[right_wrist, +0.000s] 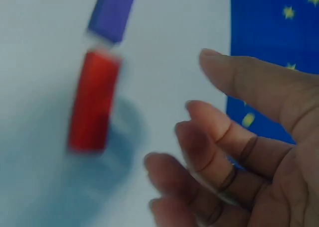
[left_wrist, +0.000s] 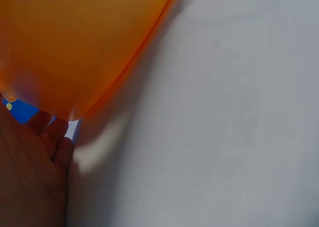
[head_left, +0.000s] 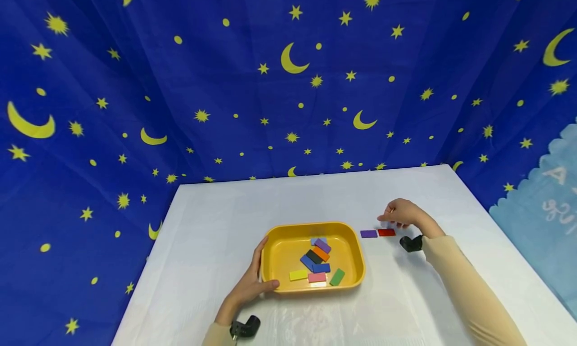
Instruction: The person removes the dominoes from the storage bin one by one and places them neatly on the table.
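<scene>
My left hand (head_left: 249, 282) grips the left end of a yellow plastic tray (head_left: 269, 246), thumb at the near corner and fingers along the left wall. In the left wrist view the tray (left_wrist: 84, 53) looks orange, with fingertips against its edge. Several flat rectangular blocks lie in it, among them a green block (head_left: 337, 277), a pink block (head_left: 317, 277) and a yellow block (head_left: 298, 275). To the tray's right, a purple block (head_left: 368, 234) and a red block (head_left: 386, 232) lie end to end, a small gap between them. My right hand (head_left: 402, 213) is just beyond the red block, fingers apart and holding nothing.
A white cloth covers the table (head_left: 216, 226). Behind it and on the left hangs a blue curtain (head_left: 252, 105) with yellow moons and stars. On the right side is a light blue cloth (head_left: 541, 201) with white lettering.
</scene>
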Available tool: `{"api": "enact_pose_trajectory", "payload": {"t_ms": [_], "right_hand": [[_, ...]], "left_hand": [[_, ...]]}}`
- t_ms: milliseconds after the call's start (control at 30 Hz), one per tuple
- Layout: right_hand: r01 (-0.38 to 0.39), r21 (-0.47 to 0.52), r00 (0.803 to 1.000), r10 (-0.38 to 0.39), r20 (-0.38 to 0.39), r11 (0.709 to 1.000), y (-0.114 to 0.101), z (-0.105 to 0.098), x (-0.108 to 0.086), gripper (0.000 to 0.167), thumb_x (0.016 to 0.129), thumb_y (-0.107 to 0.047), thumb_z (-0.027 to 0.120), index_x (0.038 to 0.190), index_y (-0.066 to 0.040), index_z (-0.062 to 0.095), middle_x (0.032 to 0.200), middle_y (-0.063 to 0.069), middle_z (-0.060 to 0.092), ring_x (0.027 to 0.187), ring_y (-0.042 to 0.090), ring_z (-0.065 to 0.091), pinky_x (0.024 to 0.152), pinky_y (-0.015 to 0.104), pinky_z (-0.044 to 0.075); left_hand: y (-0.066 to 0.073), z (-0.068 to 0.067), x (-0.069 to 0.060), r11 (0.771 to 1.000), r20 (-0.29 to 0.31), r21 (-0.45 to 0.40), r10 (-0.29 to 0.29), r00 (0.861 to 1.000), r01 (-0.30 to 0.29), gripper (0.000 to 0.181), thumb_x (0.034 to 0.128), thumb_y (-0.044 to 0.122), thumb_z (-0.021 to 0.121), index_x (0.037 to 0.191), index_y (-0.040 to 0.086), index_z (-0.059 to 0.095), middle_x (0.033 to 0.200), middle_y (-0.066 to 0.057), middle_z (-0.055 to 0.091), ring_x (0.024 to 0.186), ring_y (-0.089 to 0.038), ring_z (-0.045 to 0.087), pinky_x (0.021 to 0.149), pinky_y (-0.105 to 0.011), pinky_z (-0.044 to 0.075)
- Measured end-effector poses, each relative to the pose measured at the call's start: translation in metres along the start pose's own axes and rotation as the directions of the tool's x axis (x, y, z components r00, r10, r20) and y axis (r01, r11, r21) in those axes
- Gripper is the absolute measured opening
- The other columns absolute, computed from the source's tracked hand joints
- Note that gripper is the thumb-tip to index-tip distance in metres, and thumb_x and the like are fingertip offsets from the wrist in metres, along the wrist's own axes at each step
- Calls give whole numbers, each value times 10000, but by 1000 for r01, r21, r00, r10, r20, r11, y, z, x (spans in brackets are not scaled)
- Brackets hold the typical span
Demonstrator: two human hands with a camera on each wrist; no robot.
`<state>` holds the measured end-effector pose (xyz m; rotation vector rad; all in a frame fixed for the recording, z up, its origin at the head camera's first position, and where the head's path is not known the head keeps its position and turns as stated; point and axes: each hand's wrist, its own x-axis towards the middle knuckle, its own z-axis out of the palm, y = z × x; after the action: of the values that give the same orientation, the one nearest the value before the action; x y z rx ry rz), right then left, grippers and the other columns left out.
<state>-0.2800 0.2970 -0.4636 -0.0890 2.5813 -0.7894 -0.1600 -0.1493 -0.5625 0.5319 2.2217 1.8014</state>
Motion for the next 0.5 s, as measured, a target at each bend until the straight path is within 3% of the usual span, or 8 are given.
{"api": "enact_pose_trajectory", "payload": {"t_ms": [133,267,500], "right_hand": [[103,-9,995,-103,-1,995,-33,7,1,281,876,-307,682,800,-55,584,725,126,567,590,209,534,524,303,478],[190,14,981,-191,45,982,-66,21,-1,256,878,-296,685,792,-72,595,731,93,579,597,210,540,530,298,480],[331,11,927,-327,184,944,-107,44,-7,172,867,-217,703,791,-87,622,682,10,548,571,157,499,504,259,457]], "left_hand": [[0,1,0,1000,4,-23,13,1000,-13,1076,760,198,787,1518,359,40,1579,-55,36,1401,-264,121,1075,-541,131],[-1,1,0,1000,8,-23,10,1000,-10,1079,759,203,789,1517,361,38,1579,-58,35,1398,-262,128,1074,-539,136],[-3,0,1,1000,7,-8,-10,1000,10,1070,758,217,786,1516,364,47,1580,-49,38,1405,-258,111,1083,-552,120]]}}
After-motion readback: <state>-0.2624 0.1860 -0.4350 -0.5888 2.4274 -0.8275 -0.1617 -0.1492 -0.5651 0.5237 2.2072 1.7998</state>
